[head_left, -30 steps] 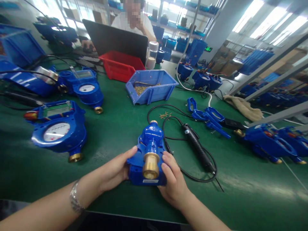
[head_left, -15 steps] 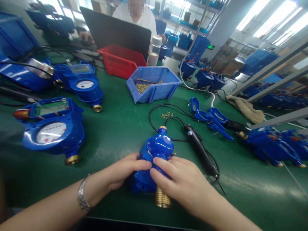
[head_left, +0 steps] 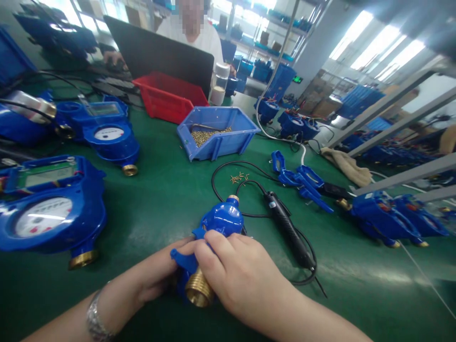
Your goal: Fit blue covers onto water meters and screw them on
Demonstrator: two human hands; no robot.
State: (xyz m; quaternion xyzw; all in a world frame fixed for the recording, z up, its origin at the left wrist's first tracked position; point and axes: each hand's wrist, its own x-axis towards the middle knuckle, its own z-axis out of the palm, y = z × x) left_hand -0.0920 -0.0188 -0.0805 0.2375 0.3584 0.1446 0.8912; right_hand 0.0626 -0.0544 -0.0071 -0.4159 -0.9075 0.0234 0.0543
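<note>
Both hands grip a blue water meter with brass threaded ends, near the table's front edge. The larger threaded end points toward me, and the meter lies tilted with its dial out of sight. My right hand is closed over its top and right side. On the left side my left hand is wrapped round the body, its fingers partly hidden behind a blue flap. Beyond the meter lie several loose brass screws. To the right rests a black electric screwdriver with its cable looped around.
A blue bin of brass screws stands behind, beside a red bin. More water meters sit at left and others at right. Opened blue housing parts lie right of centre. Across the table a person sits behind a monitor.
The meter has been turned and tilted, so its large brass end now points more toward me and left. Both hands have moved left with it, and the camera view has shifted.
</note>
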